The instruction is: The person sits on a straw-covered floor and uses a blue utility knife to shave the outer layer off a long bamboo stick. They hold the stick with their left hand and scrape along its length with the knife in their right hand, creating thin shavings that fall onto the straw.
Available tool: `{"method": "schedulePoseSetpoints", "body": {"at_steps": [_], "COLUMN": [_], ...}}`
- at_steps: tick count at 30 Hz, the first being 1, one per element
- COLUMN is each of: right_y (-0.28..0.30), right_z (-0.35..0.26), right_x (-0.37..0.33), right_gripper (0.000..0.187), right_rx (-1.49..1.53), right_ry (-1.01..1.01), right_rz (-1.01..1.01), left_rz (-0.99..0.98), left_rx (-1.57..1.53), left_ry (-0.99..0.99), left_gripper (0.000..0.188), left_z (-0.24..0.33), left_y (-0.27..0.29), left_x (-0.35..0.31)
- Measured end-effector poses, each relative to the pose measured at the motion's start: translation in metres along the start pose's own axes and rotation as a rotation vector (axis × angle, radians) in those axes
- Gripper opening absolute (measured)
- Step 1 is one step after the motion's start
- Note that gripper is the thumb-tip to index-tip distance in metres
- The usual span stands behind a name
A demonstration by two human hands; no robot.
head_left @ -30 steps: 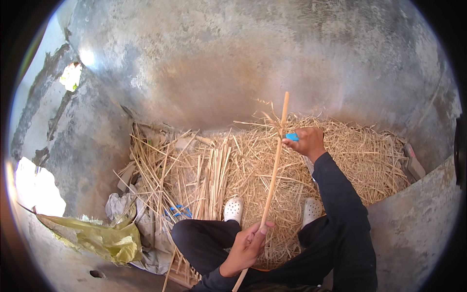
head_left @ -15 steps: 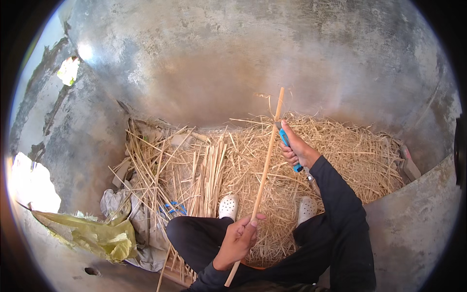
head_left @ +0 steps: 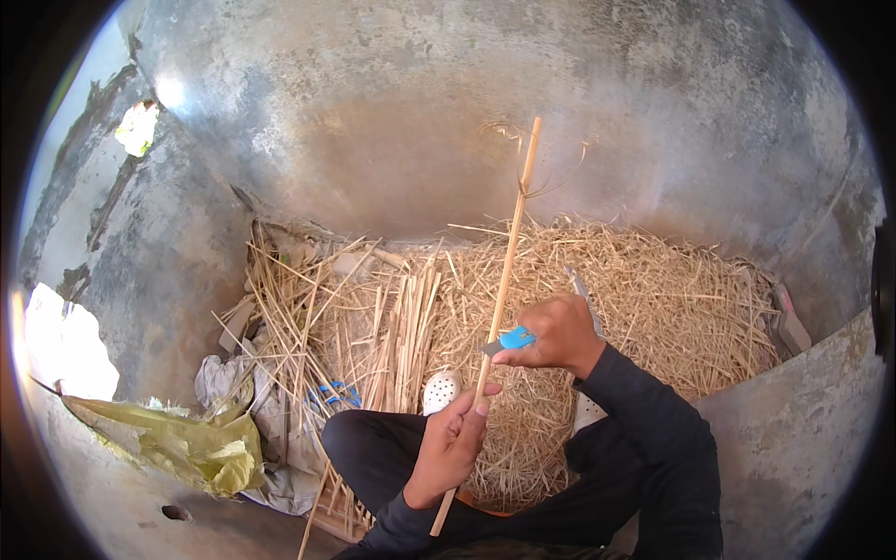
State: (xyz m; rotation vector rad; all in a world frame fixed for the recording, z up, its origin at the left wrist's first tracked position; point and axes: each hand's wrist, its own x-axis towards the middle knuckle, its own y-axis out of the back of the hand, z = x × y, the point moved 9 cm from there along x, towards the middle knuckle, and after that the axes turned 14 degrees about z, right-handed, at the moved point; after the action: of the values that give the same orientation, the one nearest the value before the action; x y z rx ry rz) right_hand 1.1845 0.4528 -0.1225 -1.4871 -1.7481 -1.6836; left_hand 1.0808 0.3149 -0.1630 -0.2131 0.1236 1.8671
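A long pale wooden stick [head_left: 511,245] slants up and away from my lap, with thin curled shavings hanging near its far end. My left hand [head_left: 450,446] is closed round its lower part. My right hand [head_left: 558,336] grips a blue-handled utility knife [head_left: 516,338], whose blade lies against the stick just above my left fingers. Most of the knife handle is hidden inside my right fist. Beyond that fist a grey metal blade-like piece [head_left: 576,283] shows over the shavings; what it belongs to is hidden.
A heap of straw-coloured shavings [head_left: 653,303] covers the floor ahead. Several cut sticks [head_left: 403,322] lie at the left, by a blue item [head_left: 334,396]. A yellow-green sack [head_left: 177,448] sits at lower left. Grey concrete walls [head_left: 392,121] surround me; white perforated clogs [head_left: 441,390] are on my feet.
My right hand has drawn the knife down the stick from near its far end to just above my left hand. The stick's far end has risen in the view.
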Motion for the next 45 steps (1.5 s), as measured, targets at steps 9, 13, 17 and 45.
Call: {"method": "schedulePoseSetpoints", "body": {"at_steps": [9,13,17,45], "right_y": [0.009,0.006,0.011,-0.033], "right_z": [0.063,0.098,0.125,0.106], "right_x": [0.005,0.004,-0.002,-0.022], "right_gripper": [0.074,0.075,0.077,0.038], "right_rx": [-0.238,-0.371,-0.393,1.316], "right_ry": [-0.058,-0.136,-0.205,-1.193], "right_rz": [0.179,0.177,0.177,0.033], "left_rz": [-0.041,-0.06,-0.082,-0.246], "left_rx": [0.133,0.166,0.175,-0.117], "left_ry": [-0.066,-0.021,-0.022,0.246], "left_gripper": [0.034,0.033,0.033,0.04], "left_z": [-0.002,-0.005,-0.014,-0.04], "left_y": [-0.009,-0.009,-0.014,-0.033], "left_x": [-0.009,-0.02,-0.028,-0.003]}}
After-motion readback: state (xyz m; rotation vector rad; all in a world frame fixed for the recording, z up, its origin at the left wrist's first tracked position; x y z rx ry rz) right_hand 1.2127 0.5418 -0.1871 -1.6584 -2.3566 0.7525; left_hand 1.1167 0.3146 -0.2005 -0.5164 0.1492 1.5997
